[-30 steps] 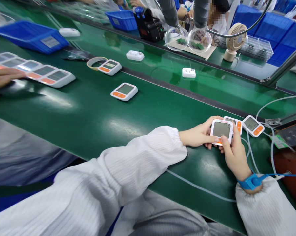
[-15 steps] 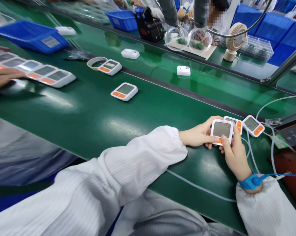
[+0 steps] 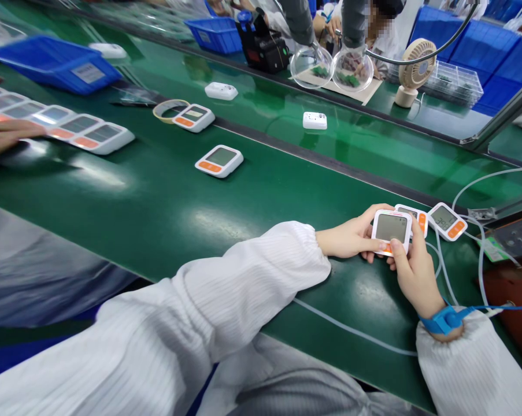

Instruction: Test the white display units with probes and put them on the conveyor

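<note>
Between both hands is a white blood pressure monitor with a grey screen and orange buttons, its face tilted up. My left hand grips its left side, thumb at the lower edge. From the right, my right hand closes round it with the thumb on the orange button area. A blue strap circles my right wrist. Just behind the held unit lies a second monitor, partly hidden by it and my fingers. Beside that rests a third monitor with digits on its screen and clear tubing nearby.
Another monitor lies mid-table, with one more by a tape roll. A co-worker's hand touches a row of monitors at left, near a blue bin. White housings lie on the green belt.
The white housings on the belt have shifted left. The co-worker's farther hand at the left edge has drawn back slightly. My hands and the held monitor look unchanged.
</note>
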The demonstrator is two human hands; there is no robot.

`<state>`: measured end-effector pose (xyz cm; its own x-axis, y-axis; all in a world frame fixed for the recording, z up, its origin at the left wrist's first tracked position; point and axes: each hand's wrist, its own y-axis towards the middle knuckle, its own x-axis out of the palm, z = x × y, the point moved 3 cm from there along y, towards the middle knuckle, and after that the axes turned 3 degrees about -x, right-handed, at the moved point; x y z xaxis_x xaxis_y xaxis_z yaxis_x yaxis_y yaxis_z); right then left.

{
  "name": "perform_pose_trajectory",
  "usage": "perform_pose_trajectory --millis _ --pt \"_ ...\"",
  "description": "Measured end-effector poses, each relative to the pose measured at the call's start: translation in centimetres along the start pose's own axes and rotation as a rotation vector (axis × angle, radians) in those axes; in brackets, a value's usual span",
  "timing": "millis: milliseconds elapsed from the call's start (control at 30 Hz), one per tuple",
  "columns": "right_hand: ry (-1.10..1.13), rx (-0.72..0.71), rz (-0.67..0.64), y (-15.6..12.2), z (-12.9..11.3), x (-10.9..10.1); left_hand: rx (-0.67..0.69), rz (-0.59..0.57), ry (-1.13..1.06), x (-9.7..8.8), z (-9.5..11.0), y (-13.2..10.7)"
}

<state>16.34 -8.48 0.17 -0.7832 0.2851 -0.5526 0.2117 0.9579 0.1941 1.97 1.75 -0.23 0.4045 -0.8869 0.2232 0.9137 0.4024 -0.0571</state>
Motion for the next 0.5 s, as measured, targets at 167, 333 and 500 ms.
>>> perform_pose_trajectory --millis 167,333,500 --pt "-0.002 0.013 0.003 0.05 -0.07 -0.03 0.004 -0.012 0.012 -0.04 -0.10 0.08" --pt "0.000 0.027 -0.001 0.04 0.03 -0.02 0.004 0.001 0.001 -0.09 -0.14 0.09" --pt "0.020 0.045 -0.007 -0.01 0.09 0.10 0.012 0.002 0.000 -0.08 -0.07 0.06"
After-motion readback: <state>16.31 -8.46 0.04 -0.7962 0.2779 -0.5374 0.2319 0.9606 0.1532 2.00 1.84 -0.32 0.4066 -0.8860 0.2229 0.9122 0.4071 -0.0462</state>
